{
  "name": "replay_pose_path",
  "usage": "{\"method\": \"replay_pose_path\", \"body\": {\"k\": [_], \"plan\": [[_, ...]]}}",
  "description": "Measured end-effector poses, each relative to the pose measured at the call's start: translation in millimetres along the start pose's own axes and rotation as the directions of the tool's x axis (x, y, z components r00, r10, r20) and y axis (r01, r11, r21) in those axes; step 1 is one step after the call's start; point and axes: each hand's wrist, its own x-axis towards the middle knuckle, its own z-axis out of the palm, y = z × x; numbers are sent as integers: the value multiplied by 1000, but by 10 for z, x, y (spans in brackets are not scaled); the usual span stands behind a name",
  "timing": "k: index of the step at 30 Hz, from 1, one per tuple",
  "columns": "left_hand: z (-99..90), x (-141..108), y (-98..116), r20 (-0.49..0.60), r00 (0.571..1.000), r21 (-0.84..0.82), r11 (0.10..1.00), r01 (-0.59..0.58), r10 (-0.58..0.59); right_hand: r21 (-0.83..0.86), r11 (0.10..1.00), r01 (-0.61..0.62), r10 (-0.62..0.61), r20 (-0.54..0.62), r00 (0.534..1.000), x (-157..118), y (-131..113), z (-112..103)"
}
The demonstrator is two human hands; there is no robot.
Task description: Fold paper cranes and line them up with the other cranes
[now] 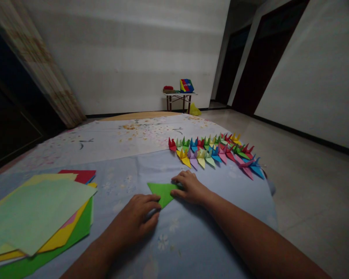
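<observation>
A small green piece of paper (pixel 162 190), folded into a triangle, lies on the blue flowered cloth in front of me. My left hand (pixel 142 215) has its curled fingertips at the lower left edge of the paper, with the thumb bent in beneath them. At the right corner, my right hand (pixel 189 188) holds the paper between thumb and fingers, covering that corner. Beyond my right hand stand rows of folded paper cranes (pixel 215 153) in red, yellow, green, blue, pink and purple.
To my left lies a loose stack of coloured paper sheets (pixel 43 209), pale green on top. A round table (pixel 145 114) bears the cloths. Farther back, a small side table (pixel 178 94) by the wall carries a colourful box (pixel 187 85); a yellow bag (pixel 194 110) sits near it.
</observation>
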Motion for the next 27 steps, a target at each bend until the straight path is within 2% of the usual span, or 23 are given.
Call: {"method": "replay_pose_path", "body": {"k": [5, 14, 18, 21, 23, 27], "plan": [[9, -11, -59, -71, 997, 22, 1000, 22, -21, -47, 999, -8, 11, 65, 998, -3, -40, -3], [-230, 66, -89, 59, 983, -14, 984, 176, -175, 85, 994, -68, 65, 29, 997, 4, -76, -4], [-325, 126, -96, 97, 965, -95, 963, 253, -244, 247, 963, -111, 109, 19, 994, 11, -30, 43], [-329, 200, -71, 63, 933, -186, 915, 359, -353, 426, 895, -131, 135, 19, 991, 21, -24, 43], [-274, 264, -32, -2, 903, -314, 858, 407, -429, 483, 872, -76, 117, -56, 992, 27, -37, 21], [-62, 404, 103, -64, 815, -608, 670, 426, -576, 399, 911, 102, 13, -275, 961, 35, -57, -25]]}}
